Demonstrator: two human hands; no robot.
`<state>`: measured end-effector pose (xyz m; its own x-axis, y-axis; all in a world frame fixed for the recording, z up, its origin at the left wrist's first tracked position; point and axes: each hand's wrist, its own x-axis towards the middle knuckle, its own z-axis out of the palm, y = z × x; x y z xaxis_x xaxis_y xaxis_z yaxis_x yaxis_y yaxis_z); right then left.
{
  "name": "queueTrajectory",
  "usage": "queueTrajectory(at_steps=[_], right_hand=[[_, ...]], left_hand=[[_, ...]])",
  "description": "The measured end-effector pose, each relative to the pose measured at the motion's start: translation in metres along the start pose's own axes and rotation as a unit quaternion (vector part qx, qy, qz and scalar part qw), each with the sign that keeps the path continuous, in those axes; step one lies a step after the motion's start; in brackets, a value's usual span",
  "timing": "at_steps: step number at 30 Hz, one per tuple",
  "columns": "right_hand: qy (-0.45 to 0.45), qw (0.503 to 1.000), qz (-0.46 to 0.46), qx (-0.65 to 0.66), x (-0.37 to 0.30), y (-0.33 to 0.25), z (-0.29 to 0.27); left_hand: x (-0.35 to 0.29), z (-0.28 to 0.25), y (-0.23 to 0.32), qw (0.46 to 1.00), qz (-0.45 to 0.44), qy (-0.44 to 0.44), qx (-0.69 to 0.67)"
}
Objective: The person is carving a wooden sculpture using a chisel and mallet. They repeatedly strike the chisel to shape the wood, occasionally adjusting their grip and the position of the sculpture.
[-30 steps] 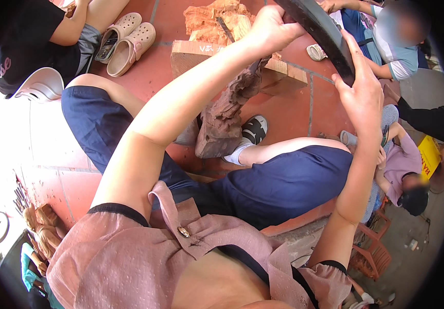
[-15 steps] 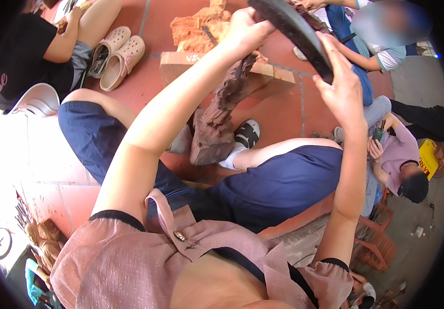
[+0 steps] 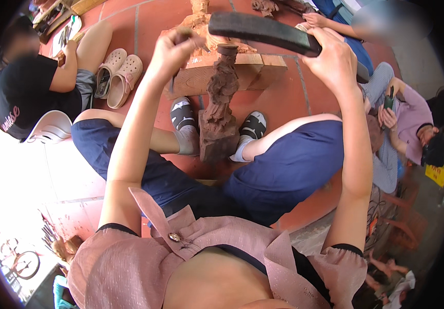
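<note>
A dark brown carved wooden figure point(image 3: 220, 98) stands upright on its block base between my feet. My left hand point(image 3: 173, 54) is closed, up and to the left of the carving's top and apart from it. It grips a slim chisel point(image 3: 173, 82), mostly hidden in the fist and blurred. My right hand point(image 3: 330, 54) is wrapped round one end of a long, dark, slightly curved wooden mallet point(image 3: 260, 32). The mallet lies nearly level across the view, its free end pointing left above the carving's top.
Behind the carving, an orange wood carving point(image 3: 191, 28) rests by a thick wooden block point(image 3: 222, 72). Beige clogs point(image 3: 124, 80) lie on the red tiles at left. A person in black point(image 3: 36, 87) sits at left; other people point(image 3: 412, 116) sit at right.
My left hand has moved left and down, away from the dark carving. The mallet has swung from steep to nearly level, its free end going left. The carving now looks more upright.
</note>
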<state>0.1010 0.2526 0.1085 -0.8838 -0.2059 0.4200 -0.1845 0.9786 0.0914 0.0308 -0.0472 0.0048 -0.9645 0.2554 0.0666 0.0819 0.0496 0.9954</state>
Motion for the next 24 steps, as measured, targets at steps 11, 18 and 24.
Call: queueTrajectory(at_steps=[11, 18, 24], right_hand=[[0.068, 0.994, -0.02, 0.079, -0.001, 0.007, 0.009], [-0.034, 0.994, 0.007, 0.106, 0.0, -0.007, -0.002], [0.03, 0.989, -0.027, 0.142, 0.0, -0.002, -0.006]], left_hand=[[-0.055, 0.03, -0.021, 0.871, 0.075, -0.221, 0.432], [-0.043, 0.015, -0.007, 0.819, 0.124, -0.253, 0.5], [-0.038, 0.006, 0.046, 0.782, 0.137, -0.259, 0.55]])
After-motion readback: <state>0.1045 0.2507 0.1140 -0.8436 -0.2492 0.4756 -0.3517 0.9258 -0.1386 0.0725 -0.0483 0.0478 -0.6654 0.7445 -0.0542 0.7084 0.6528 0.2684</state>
